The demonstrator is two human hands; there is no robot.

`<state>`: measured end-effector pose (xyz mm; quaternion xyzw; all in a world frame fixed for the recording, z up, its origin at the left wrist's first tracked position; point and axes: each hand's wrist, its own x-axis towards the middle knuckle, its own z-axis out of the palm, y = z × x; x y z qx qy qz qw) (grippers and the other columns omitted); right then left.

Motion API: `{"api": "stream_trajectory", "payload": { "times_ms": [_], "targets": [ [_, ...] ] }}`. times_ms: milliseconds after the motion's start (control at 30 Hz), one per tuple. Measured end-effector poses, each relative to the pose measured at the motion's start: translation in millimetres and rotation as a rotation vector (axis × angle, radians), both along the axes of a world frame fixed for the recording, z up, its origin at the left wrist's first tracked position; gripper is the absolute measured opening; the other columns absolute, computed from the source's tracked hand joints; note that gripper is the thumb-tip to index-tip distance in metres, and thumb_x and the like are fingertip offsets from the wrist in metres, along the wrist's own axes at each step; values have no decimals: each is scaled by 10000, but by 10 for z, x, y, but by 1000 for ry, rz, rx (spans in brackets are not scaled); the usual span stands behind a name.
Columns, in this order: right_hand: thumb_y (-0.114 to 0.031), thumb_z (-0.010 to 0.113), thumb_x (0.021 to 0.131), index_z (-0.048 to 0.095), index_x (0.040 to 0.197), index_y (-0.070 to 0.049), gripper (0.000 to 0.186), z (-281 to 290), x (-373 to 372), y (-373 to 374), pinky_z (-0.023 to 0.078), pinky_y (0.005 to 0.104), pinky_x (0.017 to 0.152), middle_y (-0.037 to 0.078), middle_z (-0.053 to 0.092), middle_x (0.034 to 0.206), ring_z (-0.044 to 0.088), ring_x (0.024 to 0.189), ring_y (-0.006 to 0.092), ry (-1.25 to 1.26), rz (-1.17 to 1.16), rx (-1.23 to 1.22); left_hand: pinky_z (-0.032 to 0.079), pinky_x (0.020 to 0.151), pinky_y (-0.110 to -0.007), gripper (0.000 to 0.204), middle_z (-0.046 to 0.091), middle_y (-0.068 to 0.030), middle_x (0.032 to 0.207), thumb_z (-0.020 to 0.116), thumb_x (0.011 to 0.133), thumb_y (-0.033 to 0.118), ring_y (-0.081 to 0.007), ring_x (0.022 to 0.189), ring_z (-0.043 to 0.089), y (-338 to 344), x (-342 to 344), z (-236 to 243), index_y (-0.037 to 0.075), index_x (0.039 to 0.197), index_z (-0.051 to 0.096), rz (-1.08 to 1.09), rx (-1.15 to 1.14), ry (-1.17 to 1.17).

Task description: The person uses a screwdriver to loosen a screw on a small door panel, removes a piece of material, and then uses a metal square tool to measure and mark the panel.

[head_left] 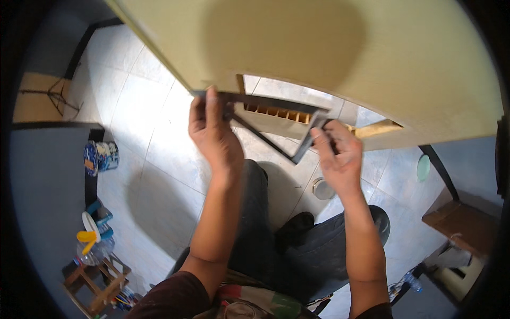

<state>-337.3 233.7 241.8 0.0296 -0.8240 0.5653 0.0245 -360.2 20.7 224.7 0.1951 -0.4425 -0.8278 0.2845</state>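
My left hand [217, 139] grips one end of a dark grey rectangular frame [276, 103], thumb up along its bar. At the frame's other end, my right hand [340, 154] pinches the short side between thumb and fingers. The frame is tilted in the air in front of a pale yellow door panel [425, 64]. Behind it, a rectangular cutout passes through the panel, and floor tiles show beyond. A light wooden strip [380, 128] and a ribbed, cell-like core [279, 113] line the cutout's edge. My left fingertips are close to the panel's left edge; whether they touch it, I cannot tell.
A round tin [323, 189] sits on the tiled floor by my knees. A paint bucket [103, 157], a clear bottle [98, 251] and a small wooden stool [98, 287] are at left. Right are a green lid [423, 167] and a brown box [462, 226].
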Motion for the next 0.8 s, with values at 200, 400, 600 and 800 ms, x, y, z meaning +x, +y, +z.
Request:
{"api": "stream_trajectory", "payload": {
  "times_ms": [200, 400, 600, 800],
  "targets": [
    [-353, 750, 953, 594, 1334, -2, 540, 525, 285, 513, 580, 404, 900, 214, 686, 1251, 689, 1130, 306, -153, 532, 172, 543, 991, -374, 278, 690, -96, 1184, 567, 1069, 220, -208, 1129, 647, -968, 667, 281, 38, 1267, 636, -221, -141, 244],
    [-279, 740, 968, 686, 1232, 13, 397, 1102, 857, 1814, 587, 349, 887, 189, 693, 1252, 675, 1148, 251, 50, 84, 138, 516, 928, -351, 182, 676, -106, 1029, 511, 1091, 141, -178, 946, 638, -699, 964, 1093, 1, 1101, 627, -269, -667, 364],
    [-98, 687, 954, 664, 1077, -1, 159, 27, 2378, 3156, 543, 303, 726, 130, 691, 958, 658, 816, 156, 158, -922, -226, 532, 852, -305, 210, 743, -145, 1014, 656, 1030, 140, -164, 934, 670, 252, 1035, 1085, -67, 1042, 688, -273, -1036, 141],
    [-241, 799, 845, 450, 1330, -82, 618, -2061, 4384, 2856, 554, 512, 868, 236, 718, 1042, 703, 989, 441, -601, -1102, 253, 537, 757, -302, 147, 741, -106, 921, 684, 997, 74, -170, 833, 671, 1012, 965, 558, -60, 1033, 732, -592, -1474, 372]
  ]
}}
